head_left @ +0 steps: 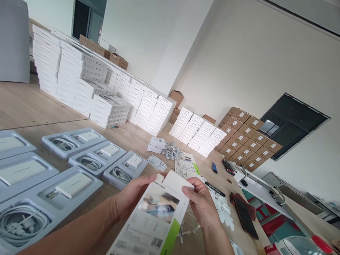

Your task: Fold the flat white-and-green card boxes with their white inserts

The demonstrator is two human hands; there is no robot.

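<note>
A white printed packaging box (155, 216) with a green corner and a photo on its face is tilted in front of me. My left hand (132, 194) grips it along the upper left side; most of those fingers are behind the box. With thumb and fingers, my right hand (198, 198) pinches the top flap (176, 182) at the upper right corner. The flap stands up from the end of the box. Left of my hands lie several pale trays (97, 184), each holding a white charger (75, 185) and a coiled white cable (22, 225).
Stacked white boxes (148, 102) line the table's back, with brown cartons (243, 138) beyond. Cable bundles (171, 151), cards (157, 163), paper slips (221, 209), a marker (215, 189), a phone (245, 216) and a red-capped bottle (297, 246) lie around the right side.
</note>
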